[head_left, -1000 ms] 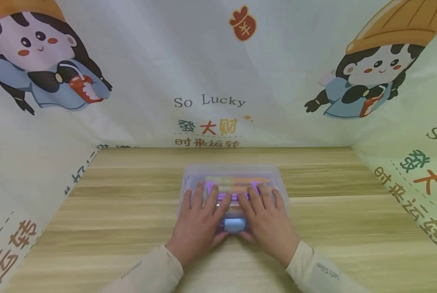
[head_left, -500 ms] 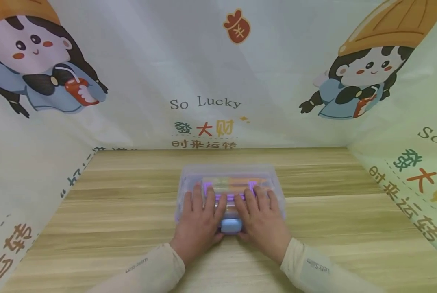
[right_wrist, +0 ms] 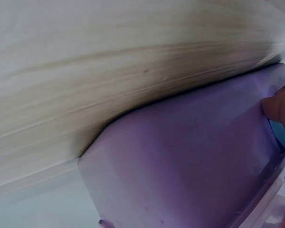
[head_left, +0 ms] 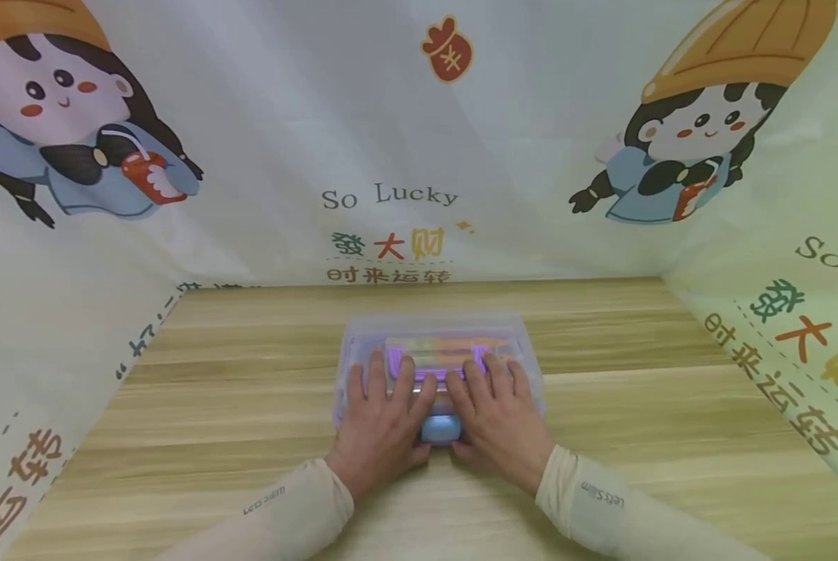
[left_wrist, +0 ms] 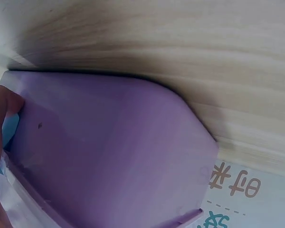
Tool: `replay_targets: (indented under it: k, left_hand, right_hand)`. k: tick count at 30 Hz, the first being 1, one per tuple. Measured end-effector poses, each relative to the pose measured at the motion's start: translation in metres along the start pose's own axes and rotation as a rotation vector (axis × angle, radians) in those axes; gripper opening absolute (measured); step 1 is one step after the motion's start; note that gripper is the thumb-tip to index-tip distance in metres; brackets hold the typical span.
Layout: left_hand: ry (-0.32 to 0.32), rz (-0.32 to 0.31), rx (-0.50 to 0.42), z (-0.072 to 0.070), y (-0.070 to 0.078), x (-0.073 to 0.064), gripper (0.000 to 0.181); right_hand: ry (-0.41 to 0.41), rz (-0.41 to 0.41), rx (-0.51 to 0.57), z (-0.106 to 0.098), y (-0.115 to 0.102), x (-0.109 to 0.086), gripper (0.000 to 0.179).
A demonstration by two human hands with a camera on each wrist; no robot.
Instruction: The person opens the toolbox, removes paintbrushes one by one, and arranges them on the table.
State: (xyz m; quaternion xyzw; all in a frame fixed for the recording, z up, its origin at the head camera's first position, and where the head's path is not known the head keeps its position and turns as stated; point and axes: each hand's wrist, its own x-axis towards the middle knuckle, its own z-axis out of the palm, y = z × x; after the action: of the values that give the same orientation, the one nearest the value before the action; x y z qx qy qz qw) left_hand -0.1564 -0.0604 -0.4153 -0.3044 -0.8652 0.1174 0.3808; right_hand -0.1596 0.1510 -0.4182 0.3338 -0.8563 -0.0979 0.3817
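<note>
A purple plastic storage box (head_left: 434,322) with a see-through lid sits on the wooden table. Its lid carries a purple handle (head_left: 394,360), and a light blue latch (head_left: 441,428) is at the front middle. My left hand (head_left: 375,428) lies over the left half, fingers spread across the lid, thumb at the front beside the latch. My right hand (head_left: 511,427) mirrors it on the right half. Both wrist views show the purple front wall (left_wrist: 114,137) with a thumb (right_wrist: 277,108) bent against it at the blue latch. Together the hands hold the box's front edge.
Through the lid show orange contents (head_left: 461,343) and pale yellow-green ones. Wooden tabletop (head_left: 215,389) surrounds the box. A printed white sheet (head_left: 285,117) with cartoon figures and lettering rises behind the table and along both sides.
The head view has shifted slightly, so the scene sits a little farther left. Both hands stay on the box, thumbs now tucked closer in by the latch.
</note>
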Motion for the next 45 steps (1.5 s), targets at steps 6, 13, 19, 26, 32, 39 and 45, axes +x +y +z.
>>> replay_targets:
  k: [6, 13, 19, 26, 32, 39, 45]
  left_hand:
    - [0.003, 0.028, -0.002, -0.0002, -0.0024, 0.0014, 0.086]
    - [0.07, 0.066, 0.011, 0.0001, 0.003, -0.003, 0.091]
    - [0.16, 0.065, 0.004, 0.0046, 0.0036, -0.0004, 0.088]
    - [0.155, 0.062, 0.005, 0.0035, 0.0045, -0.0031, 0.08]
    - [0.137, 0.06, 0.019, 0.0024, 0.0055, -0.0028, 0.076]
    - [0.122, 0.051, 0.013, 0.0024, 0.0052, -0.0002, 0.074]
    - [0.104, 0.057, -0.009, -0.0008, 0.0056, -0.0026, 0.078]
  right_hand:
    - [0.004, 0.001, -0.007, -0.0004, 0.0026, 0.0063, 0.095]
    - [0.011, -0.004, 0.016, 0.0019, 0.0011, 0.0029, 0.095]
    - [0.007, 0.01, 0.027, 0.0017, 0.0039, 0.0029, 0.092]
    - [-0.014, 0.017, 0.022, 0.0005, -0.0012, 0.0009, 0.096]
    - [0.004, 0.018, 0.03, 0.0008, -0.0011, 0.0017, 0.095]
    - [0.015, 0.003, 0.021, 0.0003, 0.0025, 0.0032, 0.095]
    - [0.011, -0.008, 0.032, 0.0001, 0.0015, 0.0013, 0.097]
